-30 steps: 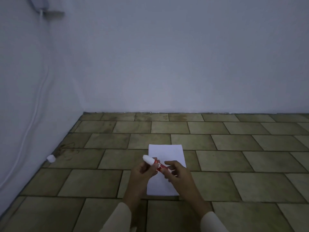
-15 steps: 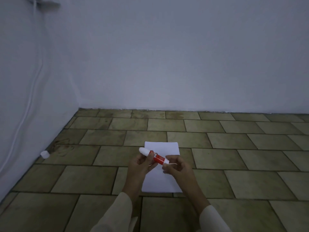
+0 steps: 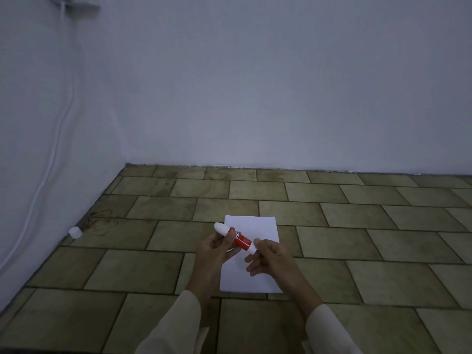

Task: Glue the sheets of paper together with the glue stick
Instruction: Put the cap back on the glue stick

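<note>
White sheets of paper (image 3: 255, 227) lie stacked flat on the tiled floor in front of me. Above them I hold a red glue stick (image 3: 241, 240) with white ends, tilted, its white tip pointing up and to the left. My left hand (image 3: 217, 251) grips the red barrel near the middle. My right hand (image 3: 270, 259) pinches the white lower end between thumb and fingers. Both hands cover the middle of the paper.
A small white cap (image 3: 75, 232) lies on the floor by the left wall. A white cable (image 3: 55, 149) runs down that wall. The back wall meets the brown floor tiles (image 3: 357, 241) just beyond the paper.
The glue stick has stayed between both hands over the paper; my right fingers have shifted slightly at its lower end. The view has moved a little.
</note>
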